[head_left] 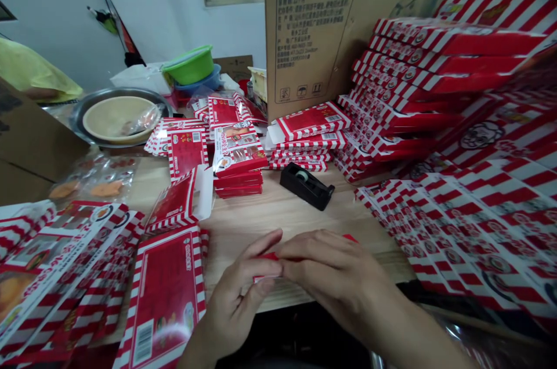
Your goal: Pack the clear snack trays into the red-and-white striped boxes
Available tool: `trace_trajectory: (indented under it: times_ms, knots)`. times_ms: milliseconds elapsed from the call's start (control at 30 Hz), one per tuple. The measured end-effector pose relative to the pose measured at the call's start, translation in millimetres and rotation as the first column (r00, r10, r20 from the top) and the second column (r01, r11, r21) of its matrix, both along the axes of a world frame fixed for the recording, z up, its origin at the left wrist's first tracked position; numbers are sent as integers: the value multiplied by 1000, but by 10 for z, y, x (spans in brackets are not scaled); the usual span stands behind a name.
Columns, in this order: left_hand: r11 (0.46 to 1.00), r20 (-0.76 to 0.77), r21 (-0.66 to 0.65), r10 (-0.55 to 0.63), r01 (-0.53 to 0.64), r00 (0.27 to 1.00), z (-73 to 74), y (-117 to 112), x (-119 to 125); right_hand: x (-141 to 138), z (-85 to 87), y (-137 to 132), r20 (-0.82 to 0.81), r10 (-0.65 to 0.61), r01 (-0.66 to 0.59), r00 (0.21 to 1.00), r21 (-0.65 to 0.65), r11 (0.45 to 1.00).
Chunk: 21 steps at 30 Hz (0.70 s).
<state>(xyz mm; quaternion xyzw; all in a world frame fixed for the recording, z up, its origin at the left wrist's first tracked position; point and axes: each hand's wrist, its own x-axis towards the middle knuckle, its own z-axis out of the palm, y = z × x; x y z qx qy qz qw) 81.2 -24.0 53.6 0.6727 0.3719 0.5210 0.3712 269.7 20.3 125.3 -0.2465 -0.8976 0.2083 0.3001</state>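
My left grip (237,293) and right grip (331,276) are closed on a small red card (270,256) above the worktop (278,224); many red-striped boxes (404,76) stand stacked, with flat striped cards (487,224) left at right.

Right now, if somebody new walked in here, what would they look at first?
The big piles of red-and-white striped cartons would grab the eye first, heaped along the right side of the wooden table. Next come the left hand and right hand at the table's front edge, pinching a small red piece. Farther back sits a green plastic basin.
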Motion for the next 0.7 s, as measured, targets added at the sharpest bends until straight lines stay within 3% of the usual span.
trace_trajectory:
  times_ms: [67, 200, 300, 400, 567, 633, 700]
  knots:
    - [1000, 47, 8, 15, -15, 999, 22, 9, 17, 82, 55, 48, 42, 47, -43, 998, -86, 995]
    - [996, 22, 80, 39, -41, 999, 30, 59, -1, 281, 26, 118, 105, 39, -29, 994, -98, 995]
    - [984, -42, 163, 78, -70, 996, -6, 110, -27, 411, -103, 124, -22, -50, 46, 998, -174, 984]
    - [977, -71, 191, 109, -93, 992, -34, 156, -12, 462, -247, 92, -178, -63, 12, 982, -270, 963]
    - [958, -113, 266, 139, -105, 984, -5, 237, 91, 434, -360, 83, -272, -42, -26, 961, -243, 970]
    - [954, -106, 287, 122, -87, 987, -1, 259, 112, 437, -339, 114, -294, -59, -52, 954, -355, 933]
    - [961, -105, 261, 120, -89, 987, -19, 271, 107, 453, -305, 152, -322, -97, -82, 942, -500, 862]
